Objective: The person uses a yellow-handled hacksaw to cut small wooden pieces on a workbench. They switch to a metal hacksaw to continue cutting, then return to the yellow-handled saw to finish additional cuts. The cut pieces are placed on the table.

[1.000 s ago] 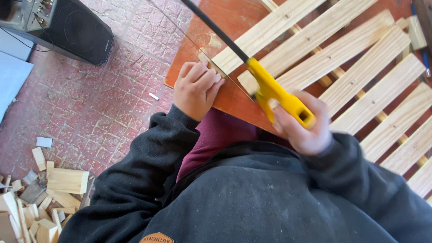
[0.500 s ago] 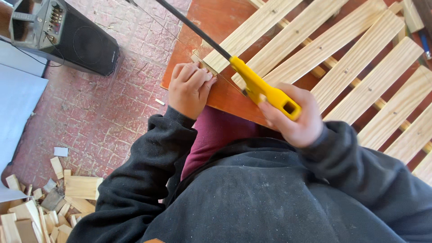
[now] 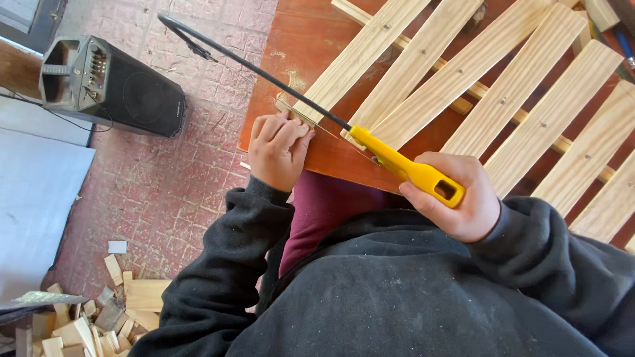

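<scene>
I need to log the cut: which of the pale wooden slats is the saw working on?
The leftmost slat, the one whose near end lies by the left hand. The saw crosses only that end; the other slats lie right of the blade.

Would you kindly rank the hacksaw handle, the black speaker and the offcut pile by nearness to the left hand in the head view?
1. Hacksaw handle, just right of the left hand.
2. Black speaker, on the floor, left.
3. Offcut pile, bottom left.
</scene>
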